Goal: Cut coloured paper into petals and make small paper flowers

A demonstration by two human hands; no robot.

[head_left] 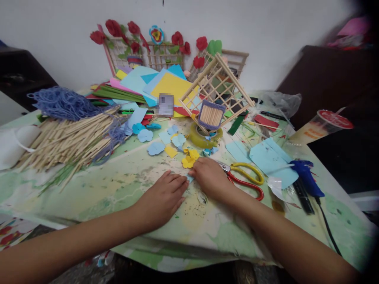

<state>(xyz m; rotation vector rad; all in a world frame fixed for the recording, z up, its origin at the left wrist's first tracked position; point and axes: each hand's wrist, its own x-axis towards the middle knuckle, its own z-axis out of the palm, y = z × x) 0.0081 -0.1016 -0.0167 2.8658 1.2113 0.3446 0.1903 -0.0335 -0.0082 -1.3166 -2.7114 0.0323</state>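
My left hand (164, 197) lies palm down on the table (118, 185), fingers flat and pointing right. My right hand (210, 177) rests beside it with fingers curled inward. A small light blue paper piece (190, 178) shows between the two hands' fingertips, touched by both. Just beyond the right hand lies a yellow paper flower (190, 157). Red and yellow scissors (245, 179) lie right next to my right hand.
Blue paper flower cutouts (155, 148) lie mid-table near a tape roll (204, 138). A bundle of sticks (65, 142) and blue yarn (62, 103) fill the left. Coloured paper sheets (166, 85) and a wooden lattice (216, 88) stand behind. A blue glue gun (306, 177) and cup (321, 127) lie right.
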